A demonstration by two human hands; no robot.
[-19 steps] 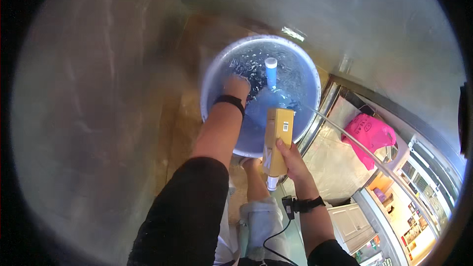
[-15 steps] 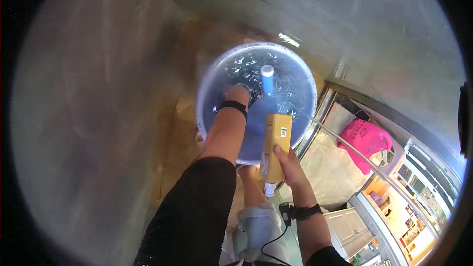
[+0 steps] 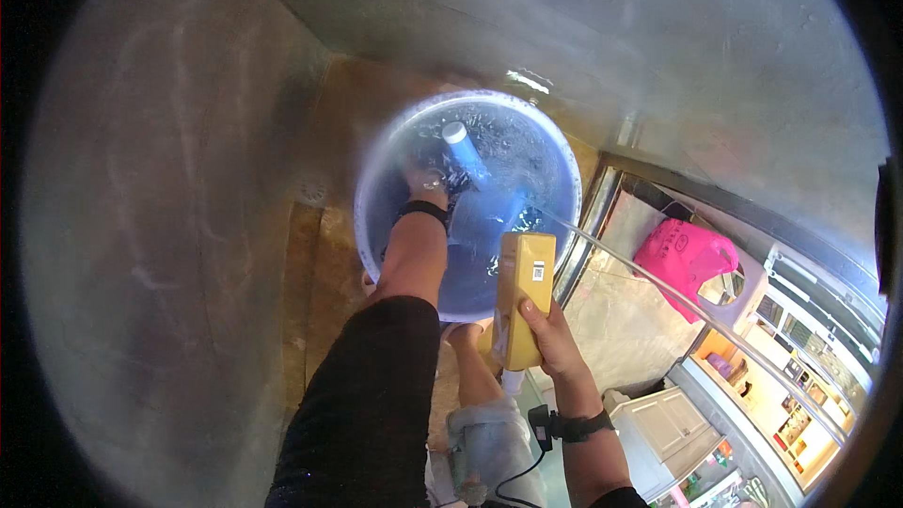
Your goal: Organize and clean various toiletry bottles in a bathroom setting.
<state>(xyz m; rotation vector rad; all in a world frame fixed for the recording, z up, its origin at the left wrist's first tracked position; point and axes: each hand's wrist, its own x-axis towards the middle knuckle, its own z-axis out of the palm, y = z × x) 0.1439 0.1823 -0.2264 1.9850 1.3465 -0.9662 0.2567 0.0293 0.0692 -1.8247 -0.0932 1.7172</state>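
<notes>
A large blue tub [image 3: 569,165] with a pale rim holds rippling water. My left hand [image 3: 428,179] reaches into the water at the tub's left side, its fingers hidden by water and blur. Beside it a light-blue object [image 3: 468,158] with a white end leans to the left, its wider lower part under the water; whether my left hand touches it I cannot make out. My right hand [image 3: 555,334] is wrapped round a yellow square-sided bottle [image 3: 527,296] with a white piece at its lower end. The bottle is above the tub's near right rim.
Grey walls [image 3: 150,226] close in on the left and back. A metal rail [image 3: 696,306] runs along the right, by a door frame [image 3: 588,226]. Past it are a pink bag [image 3: 682,259] on a pale stool and a cabinet [image 3: 668,433]. My feet are at the tub's near side.
The light-blue object has tilted to the left from nearly upright. The water around it is stirred. The yellow bottle stays in my right hand. The whole view has shifted slightly.
</notes>
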